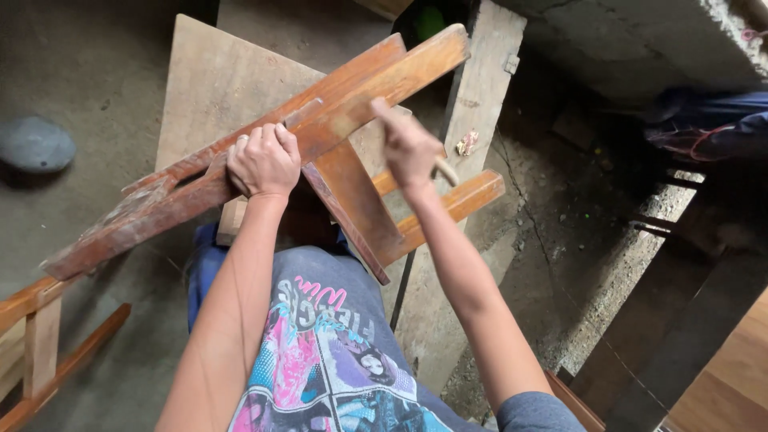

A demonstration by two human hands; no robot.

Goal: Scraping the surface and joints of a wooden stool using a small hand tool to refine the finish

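**Both hands on wooden frame**

I see my left hand (262, 162) clamped over the long rail of a brown wooden frame (320, 132), which lies tilted across my lap and a wide plank (216, 80). My right hand (410, 148) is closed round a pale tool handle (445, 170), index finger pressed on the rail. No packages or signs visible. Grey stone (34, 144) left on floor, concrete post (480, 88) just behind, another wooden frame (40, 336) lower left.

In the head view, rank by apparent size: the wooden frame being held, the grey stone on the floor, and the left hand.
1. Wooden frame, by far the largest.
2. Grey stone and left hand look about alike; the hand is nearer the camera, so I won't rank them.
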